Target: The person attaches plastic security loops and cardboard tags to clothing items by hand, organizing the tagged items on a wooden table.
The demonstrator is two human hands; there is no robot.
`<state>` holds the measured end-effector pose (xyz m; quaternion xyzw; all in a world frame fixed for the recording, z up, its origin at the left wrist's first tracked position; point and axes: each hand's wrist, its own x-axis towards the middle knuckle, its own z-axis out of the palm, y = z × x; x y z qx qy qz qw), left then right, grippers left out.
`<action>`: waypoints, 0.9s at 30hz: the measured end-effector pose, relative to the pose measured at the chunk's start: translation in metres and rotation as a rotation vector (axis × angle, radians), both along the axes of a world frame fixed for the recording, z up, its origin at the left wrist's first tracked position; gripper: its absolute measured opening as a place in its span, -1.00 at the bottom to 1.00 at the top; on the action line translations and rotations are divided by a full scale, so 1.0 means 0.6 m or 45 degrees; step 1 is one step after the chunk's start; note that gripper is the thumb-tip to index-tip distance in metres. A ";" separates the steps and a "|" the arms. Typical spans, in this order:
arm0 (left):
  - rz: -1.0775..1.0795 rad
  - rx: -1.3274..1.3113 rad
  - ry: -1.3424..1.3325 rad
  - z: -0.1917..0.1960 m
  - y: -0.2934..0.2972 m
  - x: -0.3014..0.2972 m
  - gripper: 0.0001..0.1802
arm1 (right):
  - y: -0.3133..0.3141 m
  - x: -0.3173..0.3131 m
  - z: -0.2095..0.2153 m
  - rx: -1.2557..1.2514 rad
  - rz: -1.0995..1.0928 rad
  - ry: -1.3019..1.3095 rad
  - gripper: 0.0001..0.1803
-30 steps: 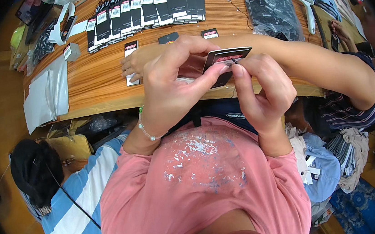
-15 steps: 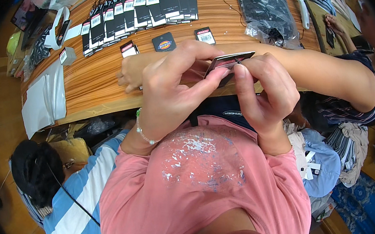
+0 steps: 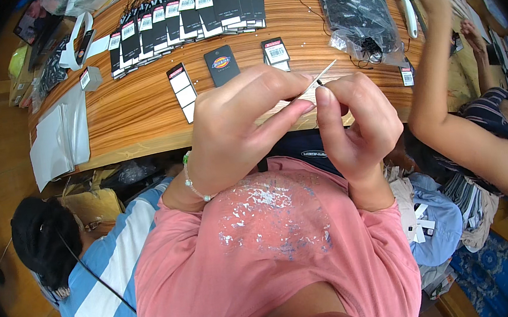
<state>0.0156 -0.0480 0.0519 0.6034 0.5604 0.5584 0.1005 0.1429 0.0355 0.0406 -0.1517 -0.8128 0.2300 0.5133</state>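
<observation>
My left hand (image 3: pixel 239 107) is closed, with the thumb and fingers pinching thin hang tags (image 3: pixel 326 71) seen edge-on above the table's front edge. Close beside it, my right hand (image 3: pixel 358 119) pinches a small black cord end (image 3: pixel 320 82) against the tags. Most of the cord is hidden by the fingers. Just beyond my hands lie a white-panelled tag (image 3: pixel 184 96), a black tag with a coloured logo (image 3: pixel 221 67) and a barcode tag (image 3: pixel 276 54).
Overlapping black hang tags with cords (image 3: pixel 190 20) fan across the back. A clear bag of black cords (image 3: pixel 355 12) and a white handheld tool (image 3: pixel 400 8) lie to the right. White sheets (image 3: pixel 60 138) sit at left. A co-worker's arm (image 3: pixel 437 71) is at the right; another person (image 3: pixel 46 242) is at left.
The co-worker's arm that reached across behind my hands has drawn back to the right, uncovering the tags there. The tags in my left hand have turned edge-on. A barcode tag now shows at the table's right.
</observation>
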 end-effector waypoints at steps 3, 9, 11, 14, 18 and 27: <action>0.036 0.030 0.122 -0.004 0.005 -0.002 -0.82 | 0.007 -0.005 -0.007 -0.090 0.016 0.048 -0.94; 0.021 0.038 0.075 -0.009 0.014 -0.004 -0.81 | 0.007 -0.008 -0.009 -0.307 0.021 0.064 -0.94; 0.011 0.061 0.031 -0.013 0.019 -0.004 -0.80 | 0.010 -0.012 -0.014 -0.244 -0.006 0.084 -0.94; 0.024 0.119 0.056 -0.019 0.027 -0.003 -0.80 | 0.014 -0.014 -0.014 -0.149 -0.032 0.089 -0.94; 0.030 0.146 0.113 -0.023 0.035 -0.005 -0.82 | 0.018 -0.011 -0.016 -0.371 0.016 0.069 -0.95; 0.020 0.147 0.123 -0.034 0.042 -0.010 -0.81 | 0.014 -0.016 -0.032 -1.293 0.445 0.334 -0.86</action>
